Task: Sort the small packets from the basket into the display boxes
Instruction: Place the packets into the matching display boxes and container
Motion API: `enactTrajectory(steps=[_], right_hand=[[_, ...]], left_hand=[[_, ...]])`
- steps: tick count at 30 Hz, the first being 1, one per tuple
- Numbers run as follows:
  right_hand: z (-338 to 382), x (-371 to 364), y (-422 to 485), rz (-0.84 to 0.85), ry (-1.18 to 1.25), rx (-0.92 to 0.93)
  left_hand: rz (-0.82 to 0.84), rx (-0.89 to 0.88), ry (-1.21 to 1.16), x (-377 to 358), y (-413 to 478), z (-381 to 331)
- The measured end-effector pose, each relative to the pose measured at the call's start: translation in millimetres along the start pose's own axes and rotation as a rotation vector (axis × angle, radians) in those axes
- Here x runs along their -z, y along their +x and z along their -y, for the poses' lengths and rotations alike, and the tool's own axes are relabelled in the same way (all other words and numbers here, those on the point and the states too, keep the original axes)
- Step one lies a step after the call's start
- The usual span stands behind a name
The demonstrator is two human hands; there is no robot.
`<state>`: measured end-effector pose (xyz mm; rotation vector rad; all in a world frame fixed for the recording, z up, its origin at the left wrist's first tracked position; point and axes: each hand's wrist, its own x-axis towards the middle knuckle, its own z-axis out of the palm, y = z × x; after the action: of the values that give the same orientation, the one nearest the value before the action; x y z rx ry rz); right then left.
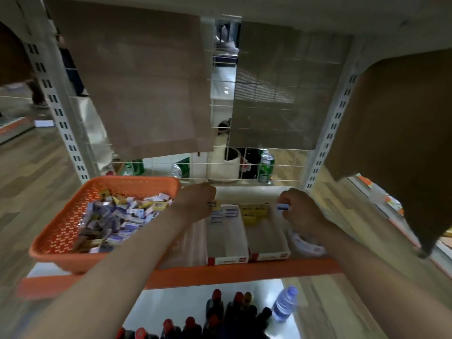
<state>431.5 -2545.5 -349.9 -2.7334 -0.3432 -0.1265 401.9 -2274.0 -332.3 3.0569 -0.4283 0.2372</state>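
Note:
An orange perforated basket (61,231) on the shelf's left holds a heap of several small packets (115,216), mostly purple-white and yellow. To its right stand two white display boxes: the left box (226,241) has white-blue packets (223,214) at its back, the right box (266,238) has yellow packets (254,212). My left hand (195,204) hovers over the left box's back, fingers curled round a yellow packet (212,205). My right hand (297,207) pinches a white-blue packet (283,207) above the right box's far right corner.
An orange-edged shelf front (220,272) runs below the boxes. A wire grid back (220,165) shows green cans (265,167) behind. Brown sheets (137,89) hang above. Dark red-capped bottles (220,316) and a water bottle (285,303) stand on the lower shelf.

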Motion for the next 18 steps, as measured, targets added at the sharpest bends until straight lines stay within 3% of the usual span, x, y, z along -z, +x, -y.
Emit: enactTrajectory(steps=[11, 18], right_hand=[[-66, 27, -31, 0.003, -0.067, -0.193], [-48, 20, -27, 0.015, -0.039, -0.1]], left_hand=[[0.066, -0.095, -0.057, -19, 25, -59], [0.07, -0.119, -0.078, -19, 26, -66]])
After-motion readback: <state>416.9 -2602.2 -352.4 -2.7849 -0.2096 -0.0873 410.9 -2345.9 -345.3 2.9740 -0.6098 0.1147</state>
